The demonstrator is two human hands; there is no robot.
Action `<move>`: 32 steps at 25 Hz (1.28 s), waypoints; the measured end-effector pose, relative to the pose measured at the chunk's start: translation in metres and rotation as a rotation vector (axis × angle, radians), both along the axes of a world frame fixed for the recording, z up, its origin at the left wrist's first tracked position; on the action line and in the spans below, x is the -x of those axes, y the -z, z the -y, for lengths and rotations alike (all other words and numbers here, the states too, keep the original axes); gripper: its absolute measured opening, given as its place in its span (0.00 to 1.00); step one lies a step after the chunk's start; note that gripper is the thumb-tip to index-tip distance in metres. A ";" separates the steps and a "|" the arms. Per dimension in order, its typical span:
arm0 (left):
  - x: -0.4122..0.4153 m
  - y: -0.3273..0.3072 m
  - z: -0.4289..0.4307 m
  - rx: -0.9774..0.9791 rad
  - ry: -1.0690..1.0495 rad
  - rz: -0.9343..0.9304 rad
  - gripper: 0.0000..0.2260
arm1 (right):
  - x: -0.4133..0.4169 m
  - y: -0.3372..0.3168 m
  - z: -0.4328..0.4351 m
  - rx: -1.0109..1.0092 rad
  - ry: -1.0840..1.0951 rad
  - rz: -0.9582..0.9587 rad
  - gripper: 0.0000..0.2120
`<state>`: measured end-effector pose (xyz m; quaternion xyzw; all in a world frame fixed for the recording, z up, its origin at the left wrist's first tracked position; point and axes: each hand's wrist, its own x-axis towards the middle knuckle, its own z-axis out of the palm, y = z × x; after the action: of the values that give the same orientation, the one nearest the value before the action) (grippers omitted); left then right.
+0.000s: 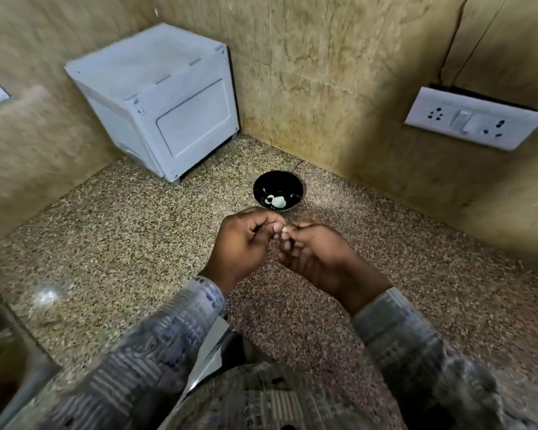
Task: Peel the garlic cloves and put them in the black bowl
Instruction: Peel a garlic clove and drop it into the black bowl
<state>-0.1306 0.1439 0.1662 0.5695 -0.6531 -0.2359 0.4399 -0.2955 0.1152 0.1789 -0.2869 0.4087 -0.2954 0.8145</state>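
Note:
A black bowl [278, 190] stands on the speckled granite counter near the corner, with a few pale peeled garlic cloves [277, 201] inside it. Just in front of the bowl, above the counter, my left hand [244, 243] and my right hand [316, 254] meet fingertip to fingertip. Between them they pinch a small pale garlic clove [284, 228], mostly hidden by the fingers. Both hands have their fingers curled.
A white box-shaped appliance [159, 103] sits in the back left corner of the counter [121, 243]. A white socket and switch plate [475, 119] is on the right wall. Tiled walls close the corner behind the bowl. A white flat object [212, 346] lies under my left sleeve.

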 end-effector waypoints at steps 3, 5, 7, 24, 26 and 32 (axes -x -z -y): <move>0.012 -0.015 -0.006 -0.327 -0.028 -0.566 0.06 | 0.008 -0.005 -0.011 0.511 -0.002 -0.305 0.07; 0.017 -0.026 -0.008 -0.559 -0.057 -0.827 0.07 | 0.015 -0.004 -0.015 0.991 -0.015 -0.592 0.07; 0.023 -0.037 -0.012 -0.682 -0.056 -1.007 0.08 | 0.022 -0.005 -0.017 1.118 -0.003 -0.582 0.10; 0.011 -0.048 -0.029 -0.611 -0.011 -0.935 0.06 | 0.028 -0.025 -0.017 0.824 -0.049 -0.362 0.13; 0.012 -0.043 -0.028 -0.591 -0.080 -0.997 0.05 | 0.019 -0.024 -0.021 0.805 0.010 -0.444 0.14; 0.003 -0.024 -0.018 -0.509 -0.178 -1.055 0.05 | -0.011 -0.010 -0.021 0.661 0.122 -0.367 0.09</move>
<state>-0.1334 0.1622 0.1902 0.5157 -0.2187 -0.5984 0.5729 -0.2847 0.1361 0.1885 -0.5573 0.4466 -0.4029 0.5724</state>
